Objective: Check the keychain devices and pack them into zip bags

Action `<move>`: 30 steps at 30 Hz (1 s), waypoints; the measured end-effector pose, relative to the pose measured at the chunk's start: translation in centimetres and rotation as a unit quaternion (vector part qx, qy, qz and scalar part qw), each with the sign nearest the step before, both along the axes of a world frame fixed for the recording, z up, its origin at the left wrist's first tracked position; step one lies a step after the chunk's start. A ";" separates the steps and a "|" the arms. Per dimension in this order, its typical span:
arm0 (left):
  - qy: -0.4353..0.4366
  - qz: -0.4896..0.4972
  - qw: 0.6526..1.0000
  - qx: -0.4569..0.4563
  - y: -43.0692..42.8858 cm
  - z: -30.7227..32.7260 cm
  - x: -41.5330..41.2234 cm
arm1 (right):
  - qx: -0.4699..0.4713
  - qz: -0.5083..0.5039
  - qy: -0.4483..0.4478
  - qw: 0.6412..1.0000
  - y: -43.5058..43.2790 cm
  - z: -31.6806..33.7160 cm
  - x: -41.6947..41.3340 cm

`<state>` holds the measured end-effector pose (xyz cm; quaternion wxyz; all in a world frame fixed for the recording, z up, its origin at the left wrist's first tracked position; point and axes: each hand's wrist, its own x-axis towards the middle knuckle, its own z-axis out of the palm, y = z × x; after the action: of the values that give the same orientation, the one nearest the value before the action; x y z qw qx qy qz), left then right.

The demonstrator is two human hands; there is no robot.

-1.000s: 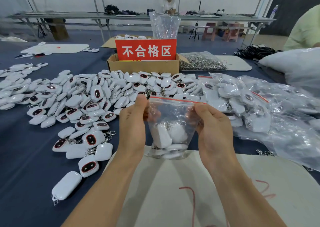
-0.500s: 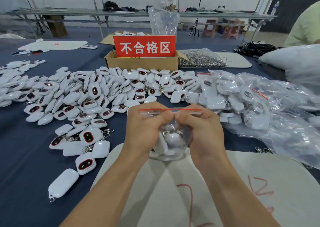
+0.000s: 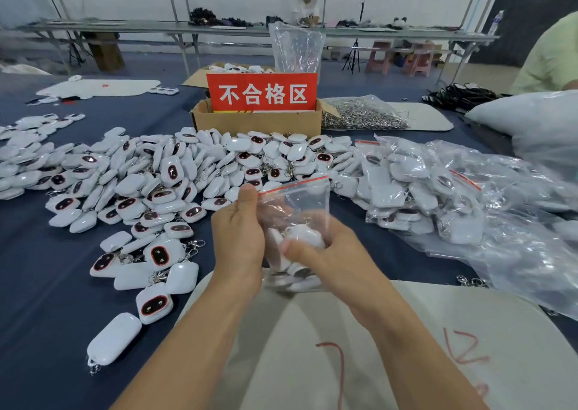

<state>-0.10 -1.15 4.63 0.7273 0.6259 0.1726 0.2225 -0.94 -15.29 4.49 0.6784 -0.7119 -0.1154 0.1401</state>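
A clear zip bag [image 3: 300,203] with a red strip along its top holds several white keychain devices. My left hand [image 3: 239,241] pinches the bag's upper left corner near the strip. My right hand [image 3: 325,253] wraps around the bag's lower part, squeezing the devices inside. The bag's bottom rests on the pale mat [image 3: 406,347]. A large pile of loose white keychain devices [image 3: 169,178] with dark red-ringed faces spreads over the blue table to the left and behind. Filled zip bags [image 3: 431,197] are heaped at the right.
A cardboard box [image 3: 256,120] with a red sign stands behind the pile, a clear bag standing up from it. A bag of metal rings [image 3: 362,114] lies to its right. A person's sleeve [image 3: 550,59] is at far right; another person sits at a far table.
My right hand has slid from the bag's top seal down to its lower body. The bag's top now tilts, with only my left hand at the strip.
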 end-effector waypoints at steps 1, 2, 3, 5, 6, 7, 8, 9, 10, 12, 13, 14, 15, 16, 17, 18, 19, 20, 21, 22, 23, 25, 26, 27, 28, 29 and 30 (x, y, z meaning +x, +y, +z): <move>0.003 -0.001 1.000 -0.013 0.1 0.1 0.1 | 0.003 0.017 0.007 1.000 0.1 0.0 -0.2; 0.012 -0.021 0.999 -0.027 0.2 -0.1 0.2 | 0.000 0.000 -0.003 1.000 0.0 0.0 -0.2; 0.026 -0.066 0.997 -0.034 0.2 -0.3 0.2 | -0.006 -0.038 -0.022 0.999 -0.3 0.2 0.1; 0.035 -0.188 0.981 -0.019 -0.1 -0.6 -0.2 | 0.004 -0.112 -0.041 0.993 -1.7 0.8 0.9; 0.023 -0.251 0.968 0.015 -0.7 -0.7 -0.5 | 0.025 -0.139 -0.036 0.989 -2.6 1.2 1.3; 0.006 -0.306 0.950 0.058 -1.5 -0.7 -0.8 | 0.038 -0.164 -0.032 0.985 -3.8 1.6 1.6; -0.011 -0.344 0.935 0.088 -2.3 -1.0 -0.9 | 0.036 -0.189 -0.030 0.981 -4.6 1.8 2.1; -0.013 -0.362 0.926 0.105 -3.4 -1.1 -1.0 | 0.016 -0.224 -0.031 0.974 -5.6 1.9 2.4; -0.010 -0.367 0.923 0.115 -4.7 -1.1 -0.8 | -0.014 -0.264 -0.034 0.964 -6.7 2.0 2.8; 0.007 -0.359 0.920 0.157 -7.4 -1.3 -0.3 | -0.057 -0.346 -0.049 0.935 -8.3 2.1 2.7; 0.027 -0.345 0.916 0.205 -8.6 -1.4 -0.1 | -0.062 -0.371 -0.064 0.924 -8.9 2.0 2.4; 0.048 -0.316 0.910 0.263 -9.7 -1.6 -0.1 | -0.067 -0.385 -0.083 0.917 -9.4 1.9 1.8; 0.059 -0.282 0.904 0.315 -10.6 -1.9 -0.5 | -0.083 -0.390 -0.103 0.911 -9.8 1.7 1.0; 0.048 -0.254 0.897 0.358 -11.2 -2.4 -0.9 | -0.115 -0.388 -0.125 0.906 -10.0 1.2 0.1; 0.020 -0.239 0.888 0.392 -11.5 -2.8 -1.4 | -0.164 -0.373 -0.149 0.901 -10.1 0.5 -0.7; -0.008 -0.232 0.882 0.410 -11.7 -3.2 -1.5 | -0.218 -0.347 -0.163 0.898 -10.1 0.0 -1.3; -0.023 -0.231 0.880 0.415 -11.8 -3.3 -1.3 | -0.268 -0.318 -0.172 0.893 -9.9 -0.5 -1.7; -0.028 -0.231 0.878 0.418 -11.9 -3.3 -0.8 | -0.302 -0.290 -0.178 0.890 -9.8 -0.9 -1.8; -0.025 -0.230 0.877 0.422 -12.0 -3.3 -0.2 | -0.317 -0.263 -0.179 0.894 -9.8 -1.0 -1.7; -0.021 -0.230 0.876 0.424 -12.2 -3.3 0.5 | -0.316 -0.242 -0.177 0.900 -10.0 -0.8 -1.4; -0.019 -0.231 0.875 0.425 -12.5 -3.2 1.2 | -0.311 -0.223 -0.175 0.907 -10.2 -0.5 -1.1; -0.028 -0.225 0.878 0.422 -13.3 -3.1 2.7 | -0.304 -0.188 -0.165 0.919 -10.8 0.2 -0.6; -0.034 -0.216 0.879 0.424 -13.9 -3.1 3.5 | -0.304 -0.189 -0.159 0.920 -11.3 0.4 -0.3; -0.037 -0.206 0.879 0.427 -14.4 -3.2 4.2 | -0.309 -0.206 -0.151 0.916 -11.9 0.6 -0.1; -0.040 -0.199 0.880 0.430 -15.0 -3.3 5.0 | -0.324 -0.242 -0.144 0.903 -12.6 0.8 0.2; -0.048 -0.194 0.879 0.432 -15.4 -3.4 5.6 | -0.353 -0.286 -0.137 0.880 -13.6 1.0 0.4; -0.059 -0.192 0.877 0.436 -15.8 -3.5 6.1 | -0.397 -0.318 -0.127 0.851 -14.5 1.2 0.6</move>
<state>6.01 -16.98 1.13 0.4177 0.8863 -0.1087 0.1679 -0.38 -29.84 5.72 0.3250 -0.9300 0.0976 -0.1415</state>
